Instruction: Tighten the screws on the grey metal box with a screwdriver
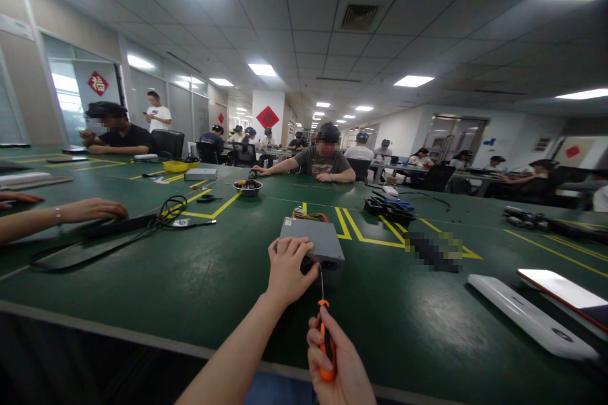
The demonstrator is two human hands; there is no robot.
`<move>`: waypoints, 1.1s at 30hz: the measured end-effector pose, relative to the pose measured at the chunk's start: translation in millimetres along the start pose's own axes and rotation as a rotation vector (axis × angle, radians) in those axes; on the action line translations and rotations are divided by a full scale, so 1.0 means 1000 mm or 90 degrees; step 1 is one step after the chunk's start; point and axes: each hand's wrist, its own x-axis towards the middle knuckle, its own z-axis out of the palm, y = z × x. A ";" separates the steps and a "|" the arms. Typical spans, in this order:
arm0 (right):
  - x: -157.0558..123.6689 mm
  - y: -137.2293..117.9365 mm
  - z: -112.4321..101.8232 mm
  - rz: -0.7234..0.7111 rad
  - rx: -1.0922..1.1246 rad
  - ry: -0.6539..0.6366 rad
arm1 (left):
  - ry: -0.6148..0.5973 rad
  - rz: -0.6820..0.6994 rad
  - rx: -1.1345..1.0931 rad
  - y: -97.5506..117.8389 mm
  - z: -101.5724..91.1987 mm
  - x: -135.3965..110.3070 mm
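Green tabletop (190,304) bears one gray box (316,234), near one handheld screwdriver (323,305).

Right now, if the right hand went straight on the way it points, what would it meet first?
The grey metal box: the screwdriver in the right hand points at its near end, close to the left hand's thumb. Whether the tip already touches is unclear.

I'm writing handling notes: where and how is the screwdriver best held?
Probably by its thick orange-and-black handle, coming from the near side: it points back toward the wearer, while the thin shaft runs forward to the grey box.
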 end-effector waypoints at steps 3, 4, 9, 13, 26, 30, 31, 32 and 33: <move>0.000 -0.002 0.000 0.012 0.010 -0.011 | 0.001 0.001 0.001 0.000 0.000 0.000; 0.000 -0.002 0.000 0.019 0.012 -0.014 | 0.001 0.002 0.002 0.000 0.000 0.000; 0.000 -0.003 -0.001 0.020 -0.006 -0.023 | 0.003 0.003 0.003 0.000 0.000 0.000; 0.000 -0.003 0.000 0.001 -0.003 -0.023 | 0.004 0.005 0.004 0.000 0.000 0.000; 0.000 -0.004 -0.001 0.016 0.009 -0.032 | 0.004 0.006 0.008 0.000 0.001 0.000; -0.003 -0.005 0.002 0.043 0.033 -0.028 | 0.006 0.002 0.009 0.001 0.001 0.001; -0.003 -0.005 0.002 0.048 0.029 -0.027 | 0.007 0.001 0.009 0.001 0.001 0.001; -0.003 -0.005 0.002 0.051 0.022 -0.025 | 0.007 0.000 0.010 0.002 0.001 0.001; -0.003 -0.004 0.002 0.048 0.014 -0.023 | 0.007 0.000 0.010 0.002 0.001 0.001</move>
